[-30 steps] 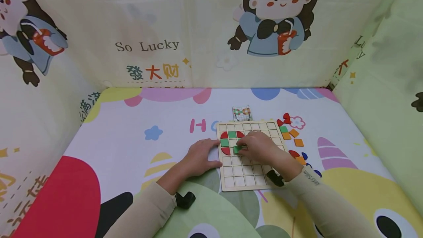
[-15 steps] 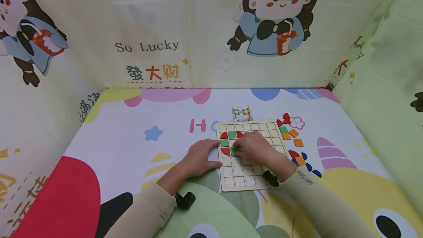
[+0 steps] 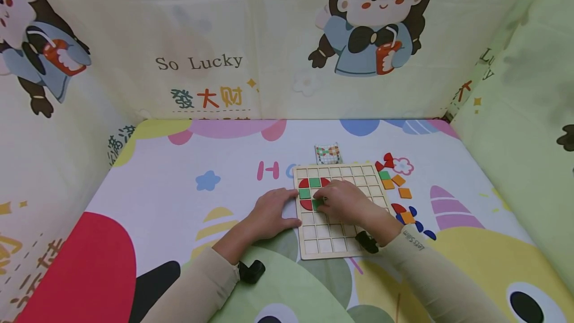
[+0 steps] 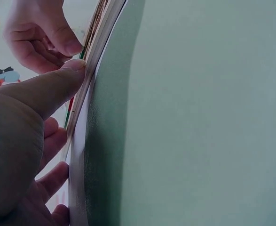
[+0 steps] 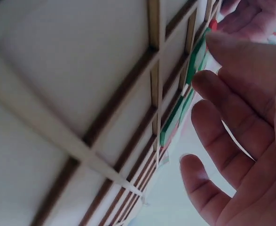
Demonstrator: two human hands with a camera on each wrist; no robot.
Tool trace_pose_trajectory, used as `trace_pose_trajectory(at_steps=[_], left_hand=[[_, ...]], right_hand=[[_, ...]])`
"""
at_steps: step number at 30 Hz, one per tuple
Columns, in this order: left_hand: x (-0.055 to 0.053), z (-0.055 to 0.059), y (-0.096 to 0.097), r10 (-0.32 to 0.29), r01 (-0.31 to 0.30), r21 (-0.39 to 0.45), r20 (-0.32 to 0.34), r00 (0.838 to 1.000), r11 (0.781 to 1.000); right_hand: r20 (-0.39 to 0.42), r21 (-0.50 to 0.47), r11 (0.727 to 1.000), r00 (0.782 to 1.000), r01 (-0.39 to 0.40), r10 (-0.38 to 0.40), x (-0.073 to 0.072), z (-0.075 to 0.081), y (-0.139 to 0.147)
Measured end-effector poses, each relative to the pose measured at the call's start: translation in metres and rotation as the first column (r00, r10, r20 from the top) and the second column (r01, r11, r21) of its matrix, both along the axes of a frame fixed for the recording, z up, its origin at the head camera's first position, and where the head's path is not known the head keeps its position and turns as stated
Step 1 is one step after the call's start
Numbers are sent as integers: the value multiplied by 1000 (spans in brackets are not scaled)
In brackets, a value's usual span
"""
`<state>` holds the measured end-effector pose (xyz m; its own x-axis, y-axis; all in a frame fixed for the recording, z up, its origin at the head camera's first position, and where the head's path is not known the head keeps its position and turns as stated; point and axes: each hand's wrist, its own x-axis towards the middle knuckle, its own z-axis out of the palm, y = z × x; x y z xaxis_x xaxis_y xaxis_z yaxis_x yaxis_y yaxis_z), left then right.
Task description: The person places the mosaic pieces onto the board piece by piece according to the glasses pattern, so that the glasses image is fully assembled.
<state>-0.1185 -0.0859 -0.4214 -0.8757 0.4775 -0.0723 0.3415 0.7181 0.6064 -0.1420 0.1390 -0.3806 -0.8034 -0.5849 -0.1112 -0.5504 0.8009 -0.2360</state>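
A wooden grid board (image 3: 329, 245) lies on the patterned table cover. My left hand (image 3: 270, 212) steadies its left edge, thumb and fingertips spread along the rim. Over the board's left part, my right hand (image 3: 349, 202) has its thumb and finger at a green square tile (image 3: 316, 204), which sits beside a red quarter-round tile (image 3: 306, 206). The right wrist view shows the thumb right against that green tile (image 5: 197, 56). Another green square (image 3: 305, 194) and a red piece (image 3: 304, 183) fill cells above, with a green one (image 3: 315, 182) in the top coloured row. The right hand hides the cells beneath it.
A small pattern card (image 3: 329, 153) stands behind the board. Right of it lie loose red pieces (image 3: 388, 160), a green square (image 3: 384, 176), several orange squares (image 3: 405, 193) and blue rounded pieces (image 3: 429, 235). A printed cloth wall (image 3: 269, 39) rises behind the table.
My right hand has moved slightly left with the green square tile, bringing it down into the cell beside the lower red piece. My left hand has stayed at the board's edge.
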Motion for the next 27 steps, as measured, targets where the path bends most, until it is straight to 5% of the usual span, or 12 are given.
trace_pose_trajectory(at_steps=[7,15,27], left_hand=[[0,1,0,-1,1,4,2,1000,1000],[1,1,0,4,-4,7,6,1000,1000],[1,2,0,1,-1,8,1,1000,1000]], right_hand=[[95,-51,990,988,130,-125,-9,9,19],[75,-140,963,973,229,-220,-25,21,70],[78,-48,930,929,366,-361,-43,20,128]])
